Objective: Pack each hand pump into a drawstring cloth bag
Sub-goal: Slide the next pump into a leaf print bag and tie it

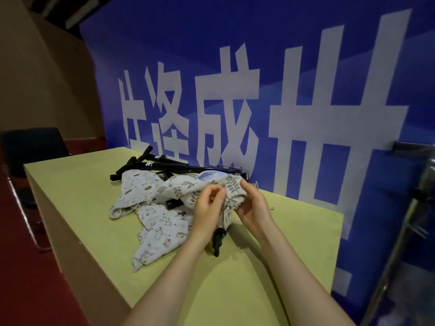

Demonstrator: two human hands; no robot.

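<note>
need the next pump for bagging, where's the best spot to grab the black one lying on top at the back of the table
Grip the top black pump around the bare middle of its barrel, coming from above. The barrel lies roughly flat and exposed there, while its T-handle end at the left crosses a second pump and cloth bags overlap the near side. A grip near the middle should probably keep it balanced.

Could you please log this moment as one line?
left hand: grips leaf-print cloth bag | right hand: grips bag mouth | black hand pumps: behind, unpacked

place: event hall | cues: big blue printed backdrop (259,67); plain table (82,196); red floor (21,267)
</note>
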